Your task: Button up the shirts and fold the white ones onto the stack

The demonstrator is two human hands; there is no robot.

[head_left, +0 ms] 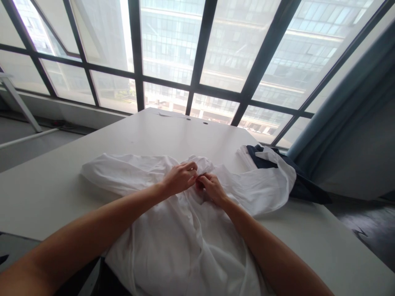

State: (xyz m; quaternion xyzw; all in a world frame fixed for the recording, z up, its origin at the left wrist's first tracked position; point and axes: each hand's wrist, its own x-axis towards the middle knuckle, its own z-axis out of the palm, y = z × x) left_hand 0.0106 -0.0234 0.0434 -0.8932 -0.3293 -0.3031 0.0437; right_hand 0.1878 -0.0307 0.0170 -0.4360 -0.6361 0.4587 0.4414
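Observation:
A white long-sleeved shirt (pixel 182 246) lies spread on the white table, its sleeves out to both sides and its lower part hanging over the near edge. My left hand (pixel 180 177) is closed on the cloth near the collar, fingers pinched. Right beside it, my right hand (pixel 211 187) also pinches the shirt just below the collar, with the fingertips of both hands almost touching. Whatever small part of the shirt sits between the fingers is hidden.
Folded dark and white clothes (pixel 262 158) lie at the table's right side, partly under the right sleeve. The white table (pixel 101 135) reaches toward large windows (pixel 173 41). A grey-blue curtain (pixel 342 107) hangs at the right. A white metal frame (pixel 23 102) stands at the left.

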